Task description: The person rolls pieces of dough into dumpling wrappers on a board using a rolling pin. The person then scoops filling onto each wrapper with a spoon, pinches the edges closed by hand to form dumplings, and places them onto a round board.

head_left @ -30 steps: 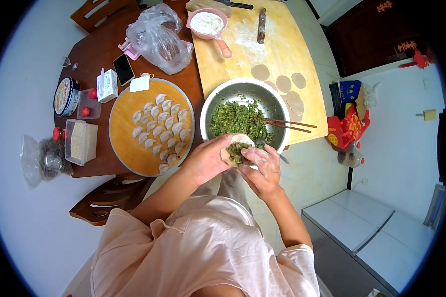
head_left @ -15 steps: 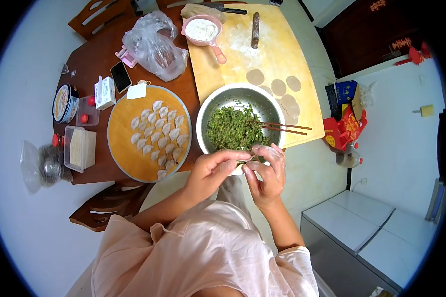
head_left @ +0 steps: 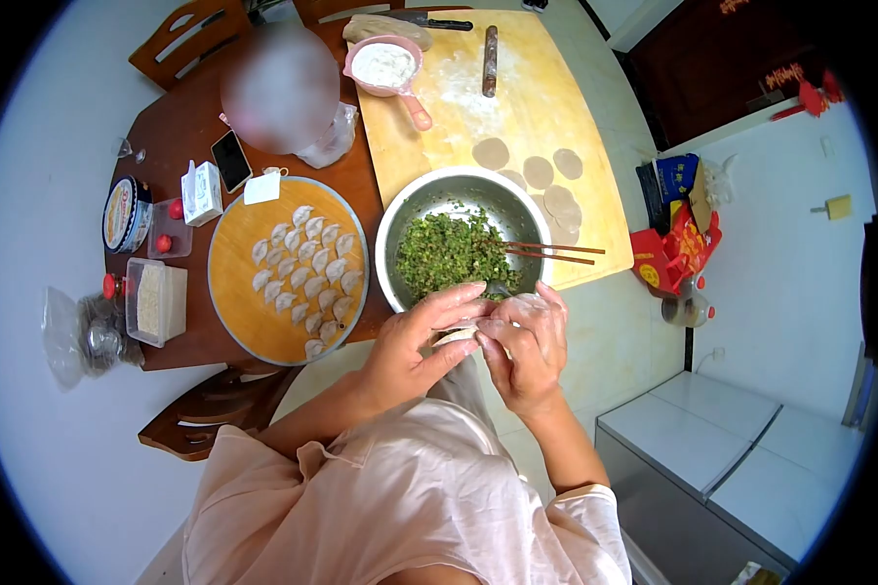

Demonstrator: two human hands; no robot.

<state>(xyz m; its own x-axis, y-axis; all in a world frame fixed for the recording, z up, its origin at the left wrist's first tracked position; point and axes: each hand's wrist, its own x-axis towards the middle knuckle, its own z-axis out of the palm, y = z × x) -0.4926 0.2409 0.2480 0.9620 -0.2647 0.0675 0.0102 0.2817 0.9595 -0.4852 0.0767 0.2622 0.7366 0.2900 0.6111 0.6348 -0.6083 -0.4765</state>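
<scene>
Folded dumplings (head_left: 307,258) stand in slanting rows on a round wooden board (head_left: 231,239) at left, on a brown surface (head_left: 197,302) that also carries a tub of pale grains (head_left: 149,300), a round tin (head_left: 127,214), a clear box holding red fruit (head_left: 164,244), a tissue box (head_left: 201,193) and a phone (head_left: 231,161). Right of the board, a person in a pale shirt (head_left: 400,487) works a dumpling in hand (head_left: 456,336) just below the near rim of a metal bowl (head_left: 502,205). The left hand (head_left: 405,351) cradles the dumpling from its side, its grip curled nearly closed around it; the right hand (head_left: 529,356) meets it with thumb and fingers drawn together in a closed grip on the edge. Chopped green filling (head_left: 449,255) lies in the bowl, with chopsticks (head_left: 556,253) leaning out over the right rim. Beyond the bowl, a floured rectangular board (head_left: 546,88) holds, from left to right, a pink scoop (head_left: 383,66) of flour, a black-handled knife (head_left: 449,24), a dark rolling pin (head_left: 490,60) and flat dough rounds (head_left: 538,173), some overlapping. Red packaging (head_left: 688,244) sits farther right, well apart from the hands.
</scene>
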